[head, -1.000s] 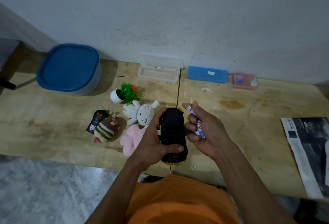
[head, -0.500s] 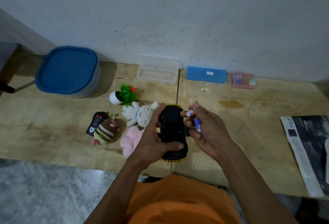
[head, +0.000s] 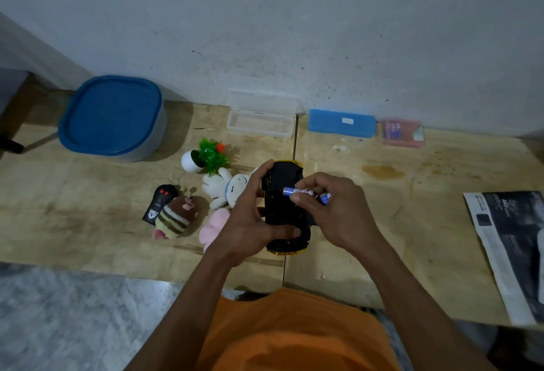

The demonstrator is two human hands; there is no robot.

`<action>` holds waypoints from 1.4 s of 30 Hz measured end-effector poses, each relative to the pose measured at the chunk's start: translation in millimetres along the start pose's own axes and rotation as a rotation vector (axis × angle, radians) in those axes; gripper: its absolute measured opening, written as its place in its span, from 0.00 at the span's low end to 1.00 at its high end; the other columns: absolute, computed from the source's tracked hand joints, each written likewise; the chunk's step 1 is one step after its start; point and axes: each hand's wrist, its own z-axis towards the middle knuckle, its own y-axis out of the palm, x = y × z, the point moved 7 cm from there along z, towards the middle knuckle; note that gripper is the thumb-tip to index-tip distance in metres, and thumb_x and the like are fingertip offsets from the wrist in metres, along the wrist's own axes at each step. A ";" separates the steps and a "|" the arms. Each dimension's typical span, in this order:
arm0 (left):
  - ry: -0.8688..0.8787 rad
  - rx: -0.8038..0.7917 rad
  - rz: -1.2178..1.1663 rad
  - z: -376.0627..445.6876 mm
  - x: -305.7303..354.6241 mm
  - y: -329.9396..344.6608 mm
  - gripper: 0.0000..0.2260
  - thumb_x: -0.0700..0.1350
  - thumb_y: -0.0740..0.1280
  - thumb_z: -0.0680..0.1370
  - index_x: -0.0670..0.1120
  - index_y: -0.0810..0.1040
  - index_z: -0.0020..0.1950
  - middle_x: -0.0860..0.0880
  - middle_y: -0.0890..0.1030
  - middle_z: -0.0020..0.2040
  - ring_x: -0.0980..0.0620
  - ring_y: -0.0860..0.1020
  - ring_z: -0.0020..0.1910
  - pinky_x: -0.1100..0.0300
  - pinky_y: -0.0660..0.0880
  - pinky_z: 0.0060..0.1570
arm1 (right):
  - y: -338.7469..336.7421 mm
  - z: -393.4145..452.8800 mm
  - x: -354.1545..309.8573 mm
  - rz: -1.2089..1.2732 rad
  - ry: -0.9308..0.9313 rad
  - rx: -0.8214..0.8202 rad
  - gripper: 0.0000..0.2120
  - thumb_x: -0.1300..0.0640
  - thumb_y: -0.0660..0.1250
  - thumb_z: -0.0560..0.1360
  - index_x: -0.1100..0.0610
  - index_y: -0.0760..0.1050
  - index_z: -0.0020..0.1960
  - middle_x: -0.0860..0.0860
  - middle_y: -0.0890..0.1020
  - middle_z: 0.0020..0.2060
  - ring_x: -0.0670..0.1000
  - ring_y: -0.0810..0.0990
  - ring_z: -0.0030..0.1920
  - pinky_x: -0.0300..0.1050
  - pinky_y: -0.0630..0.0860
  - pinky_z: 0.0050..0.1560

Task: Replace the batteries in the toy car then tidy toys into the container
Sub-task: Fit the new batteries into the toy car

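Observation:
The yellow toy car (head: 287, 208) is held upside down, black underside up, over the wooden table (head: 412, 223). My left hand (head: 250, 217) grips it from the left, thumb across its near end. My right hand (head: 329, 211) pinches a blue-and-white battery (head: 297, 191) and lays it sideways across the car's underside; a second battery (head: 324, 198) shows between its fingers. A black remote (head: 159, 204), a striped plush (head: 176, 217), a white bunny plush (head: 229, 188), a pink plush (head: 215, 229) and a small potted toy plant (head: 206, 157) lie to the left.
A grey container with a blue lid (head: 113, 117) stands at the back left. Along the wall are an open clear case (head: 262, 119), a blue box (head: 341, 123) and a pink battery pack (head: 401, 133). A printed sheet (head: 512, 253) lies at the right edge.
My right hand has moved left and brought a battery from beside the car onto its underside. My left hand keeps its grip on the car.

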 end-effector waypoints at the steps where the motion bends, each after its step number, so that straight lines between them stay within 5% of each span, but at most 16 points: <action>1: 0.003 -0.004 0.006 1.4 1.9 0.3 0.51 0.36 0.82 0.62 0.63 0.62 0.76 0.56 0.73 0.69 0.50 0.73 0.68 0.44 0.78 0.63 | -0.8 0.0 -0.3 -0.029 -0.009 0.022 0.07 0.53 0.77 0.72 0.52 0.82 0.48 0.41 0.80 0.36 0.38 0.78 0.39 0.26 0.69 0.36; 7: 0.027 -0.017 0.001 6.3 13.6 3.3 0.51 0.31 0.81 0.64 0.61 0.62 0.77 0.62 0.74 0.68 0.62 0.73 0.66 0.52 0.79 0.62 | -5.5 -1.2 -2.7 -0.089 -0.111 0.233 0.09 0.54 0.80 0.67 0.54 0.82 0.43 0.47 0.78 0.37 0.39 0.75 0.37 0.25 0.67 0.40; 12: 0.023 -0.025 -0.065 6.3 15.2 3.9 0.51 0.29 0.81 0.63 0.62 0.62 0.77 0.52 0.73 0.69 0.50 0.79 0.63 0.46 0.81 0.57 | -9.2 -5.9 3.6 0.007 -0.070 0.327 0.09 0.55 0.80 0.68 0.55 0.81 0.42 0.45 0.82 0.35 0.41 0.79 0.38 0.27 0.71 0.38; 19: -0.033 -0.018 -0.148 4.3 6.4 4.2 0.53 0.27 0.80 0.62 0.66 0.64 0.75 0.50 0.73 0.69 0.42 0.83 0.56 0.38 0.81 0.53 | 1.2 -2.5 5.3 -0.003 -0.068 0.292 0.06 0.55 0.80 0.68 0.55 0.85 0.40 0.46 0.81 0.33 0.41 0.78 0.35 0.26 0.70 0.39; 25: 0.014 -0.018 -0.090 3.3 17.6 -0.2 0.52 0.25 0.78 0.64 0.60 0.61 0.78 0.49 0.73 0.68 0.63 0.81 0.55 0.60 0.82 0.47 | 5.7 9.3 18.0 0.250 0.180 0.202 0.12 0.56 0.84 0.62 0.57 0.81 0.34 0.45 0.78 0.26 0.39 0.73 0.26 0.33 0.71 0.30; 31: -0.068 -0.024 -0.174 4.8 3.0 1.1 0.53 0.23 0.77 0.63 0.62 0.62 0.77 0.47 0.73 0.67 0.46 0.85 0.51 0.55 0.83 0.44 | 12.4 11.2 27.4 0.180 0.309 0.114 0.17 0.49 0.83 0.63 0.56 0.77 0.35 0.48 0.78 0.28 0.45 0.74 0.29 0.42 0.75 0.32; 33: -0.079 -0.008 -0.178 5.4 -0.4 1.2 0.54 0.23 0.78 0.63 0.62 0.62 0.77 0.48 0.72 0.67 0.46 0.85 0.51 0.55 0.83 0.45 | 16.3 7.5 39.2 0.354 0.487 0.052 0.15 0.47 0.77 0.71 0.58 0.78 0.39 0.50 0.77 0.31 0.49 0.75 0.32 0.47 0.77 0.34; 36: -0.105 0.013 -0.177 5.5 -8.3 -1.6 0.54 0.24 0.78 0.63 0.61 0.62 0.77 0.48 0.72 0.67 0.46 0.85 0.52 0.57 0.82 0.44 | 21.0 0.3 41.5 0.832 0.737 -0.041 0.05 0.61 0.66 0.79 0.64 0.78 0.50 0.55 0.78 0.35 0.51 0.76 0.33 0.44 0.75 0.32; 42: -0.119 0.012 -0.186 5.4 -15.1 -3.3 0.54 0.23 0.77 0.63 0.61 0.62 0.77 0.46 0.71 0.68 0.43 0.85 0.53 0.53 0.83 0.46 | 18.5 -4.7 31.6 1.121 0.682 -0.167 0.17 0.77 0.58 0.76 0.68 0.75 0.61 0.64 0.82 0.55 0.57 0.85 0.54 0.44 0.83 0.49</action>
